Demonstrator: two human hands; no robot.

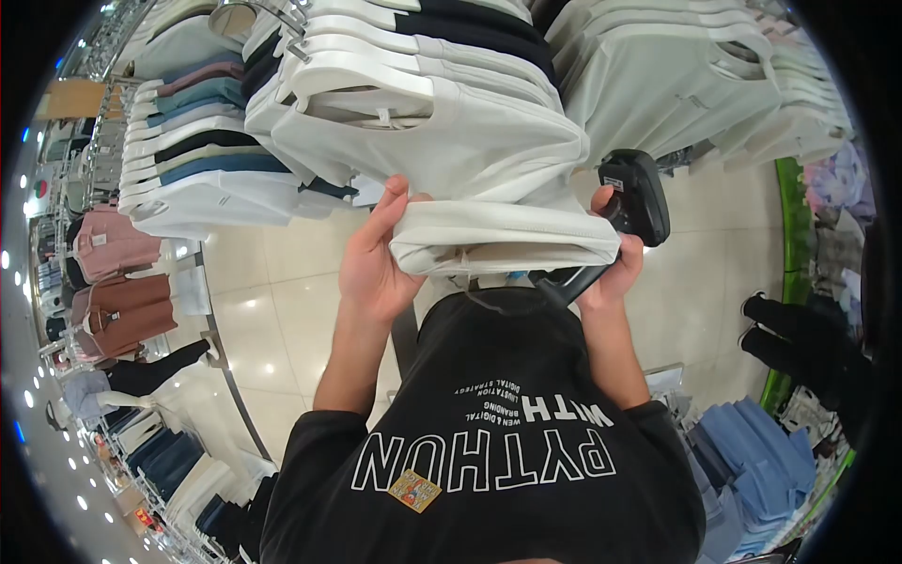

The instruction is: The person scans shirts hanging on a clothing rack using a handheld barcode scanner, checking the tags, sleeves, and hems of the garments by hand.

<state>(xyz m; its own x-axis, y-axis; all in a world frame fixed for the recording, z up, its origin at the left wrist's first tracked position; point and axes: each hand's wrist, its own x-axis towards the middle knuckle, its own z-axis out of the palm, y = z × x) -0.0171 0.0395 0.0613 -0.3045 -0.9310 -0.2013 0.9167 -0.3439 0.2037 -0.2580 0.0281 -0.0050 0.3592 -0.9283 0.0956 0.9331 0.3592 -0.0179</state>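
Observation:
A white long-sleeved shirt (470, 141) hangs at the front of a rack on a white hanger (362, 80). Its lower edge is gathered up into a folded bundle (507, 235) between my hands. At the left end of the bundle, my left hand (381, 254) grips the fabric, thumb and fingers around its edge. My right hand (611, 273) holds a black handheld scanner (644, 202) by its handle and also pinches the right end of the shirt. Part of the scanner's handle passes below the cloth, and some fingers are hidden there.
More tops on hangers, white and black, crowd the rack behind, with pale green shirts (672, 80) to the right and coloured ones (202, 113) to the left. Folded jeans (752, 461) lie at lower right. A person in dark trousers (799, 329) stands at right.

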